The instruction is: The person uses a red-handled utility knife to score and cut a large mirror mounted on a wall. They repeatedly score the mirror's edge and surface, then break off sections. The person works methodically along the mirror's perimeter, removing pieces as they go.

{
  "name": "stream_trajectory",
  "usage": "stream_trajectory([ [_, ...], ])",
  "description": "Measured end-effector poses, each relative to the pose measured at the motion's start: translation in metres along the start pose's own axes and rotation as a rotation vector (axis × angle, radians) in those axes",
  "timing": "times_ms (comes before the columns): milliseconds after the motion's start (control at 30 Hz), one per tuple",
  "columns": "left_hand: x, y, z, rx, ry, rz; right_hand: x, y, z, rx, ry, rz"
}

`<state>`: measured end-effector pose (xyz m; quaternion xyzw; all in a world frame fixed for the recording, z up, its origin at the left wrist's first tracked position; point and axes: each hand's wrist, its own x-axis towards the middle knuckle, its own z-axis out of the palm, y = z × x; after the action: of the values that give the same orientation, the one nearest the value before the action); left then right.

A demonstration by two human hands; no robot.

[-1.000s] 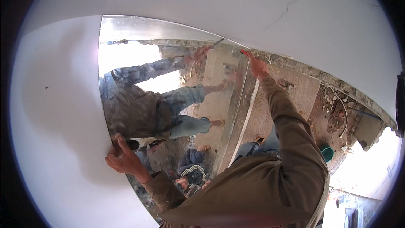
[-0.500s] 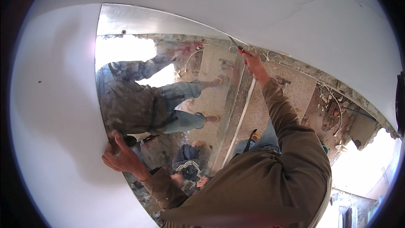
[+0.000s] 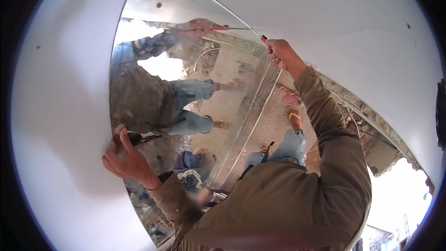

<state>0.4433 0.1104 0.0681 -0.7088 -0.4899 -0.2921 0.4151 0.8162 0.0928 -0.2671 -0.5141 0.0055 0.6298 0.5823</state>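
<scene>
A large mirror sheet [image 3: 186, 7] stands against a white wall, and it reflects my arms, clothes and the ground. My left hand [image 3: 127, 160] is at the mirror's left edge, fingers bent around it and thumb up along the glass. At the far right edge, my right hand [image 3: 283, 56] is closed around a red-handled tool [image 3: 263, 40] with a dark part at its end. Its thin blade shows best in the reflection, pointing at the mirror's edge. The exact kind of tool cannot be made out.
White wall surfaces [image 3: 353, 14] border the mirror, the right one with a thin crack line. Below are a ground slab [image 3: 274, 111], rubble and a cable [image 3: 355, 123]. An orange-handled tool [image 3: 285, 88] lies near my sandalled foot [image 3: 293, 120]. Another person is reflected low in the mirror.
My view has shifted, and the mirror's top sits higher in it. The right hand, still holding the red tool, has turned at the mirror's edge. My left hand stays at the left edge.
</scene>
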Motion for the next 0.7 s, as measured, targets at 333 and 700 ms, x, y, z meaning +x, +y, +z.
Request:
stream_trajectory([
  [333,-0.007,-0.015,0.006,0.034,0.085,0.052,-0.054,-0.084,0.045,-0.089,0.018,0.134],
  [700,-0.018,-0.031,0.005,-0.041,0.141,0.119,-0.149,-0.073,0.041,-0.168,-0.152,-0.317],
])
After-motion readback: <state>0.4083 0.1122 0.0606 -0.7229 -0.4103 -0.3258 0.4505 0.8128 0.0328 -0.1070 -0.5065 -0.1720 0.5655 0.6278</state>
